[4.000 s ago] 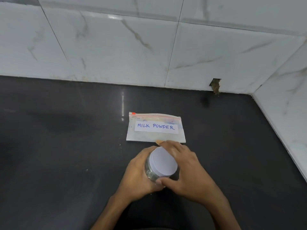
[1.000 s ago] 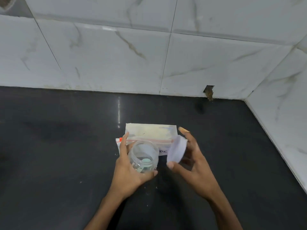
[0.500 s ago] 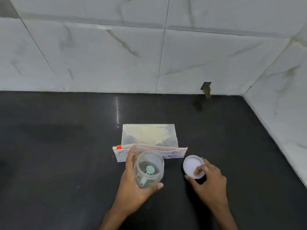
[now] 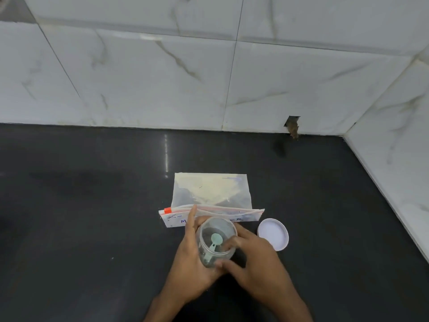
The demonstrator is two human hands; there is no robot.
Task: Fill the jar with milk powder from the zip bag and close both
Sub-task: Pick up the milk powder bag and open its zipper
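Head camera looks down on a black counter (image 4: 81,228) that meets marble-patterned wall tiles (image 4: 139,77) at twelve o'clock and at three o'clock. Near the middle lies the zip bag (image 4: 211,194), flat, its pale milk powder showing through the clear plastic, its red zip edge and handwritten label turned toward six o'clock. Just below it, the left hand (image 4: 192,263) wraps around the clear plastic jar (image 4: 217,240), which is open and tilts toward the camera. The right hand (image 4: 255,263) closes on the jar's other side, thumb and fingertips pressed to its wall. At three o'clock from the jar, the white lid (image 4: 274,234) rests on the counter, apart from both hands. Inside the jar sits a small green scoop (image 4: 215,241).
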